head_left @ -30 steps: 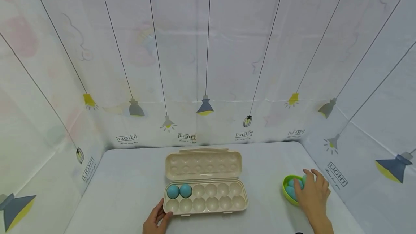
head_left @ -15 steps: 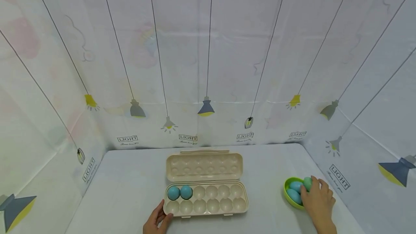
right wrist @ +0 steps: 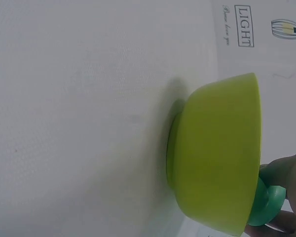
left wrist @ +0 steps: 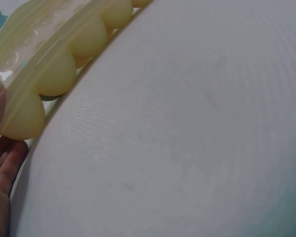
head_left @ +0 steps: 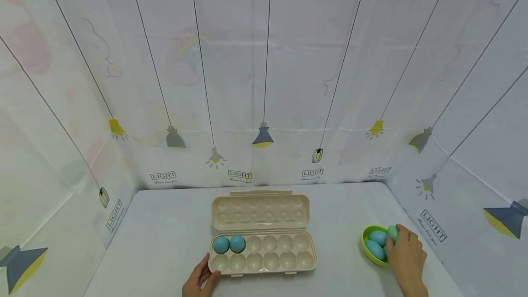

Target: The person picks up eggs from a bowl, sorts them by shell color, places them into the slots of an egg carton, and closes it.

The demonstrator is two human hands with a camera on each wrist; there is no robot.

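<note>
A beige plastic egg carton [head_left: 262, 262] lies with its lid folded back, and two blue eggs [head_left: 237, 244] sit in the left cups of its back row. My left hand [head_left: 200, 279] grips the carton's front left corner, thumb over the rim and fingers underneath, as the left wrist view shows. At the right, a lime green bowl [right wrist: 217, 153] holds several blue and green eggs [head_left: 375, 250]. My right hand [head_left: 407, 256] reaches over the bowl's right side and pinches a green egg [head_left: 393, 233] between thumb and fingers, right at the rim.
All of this rests on a white-covered table [head_left: 165, 233]. Wall sheeting [head_left: 288, 81] printed with hanging lamps rises behind it and on both sides. The open lid [head_left: 261, 211] stretches toward the table's back edge.
My right hand has come down over the bowl, and its thumb and fingers have closed on the green egg. The left hand stays at the carton's corner.
</note>
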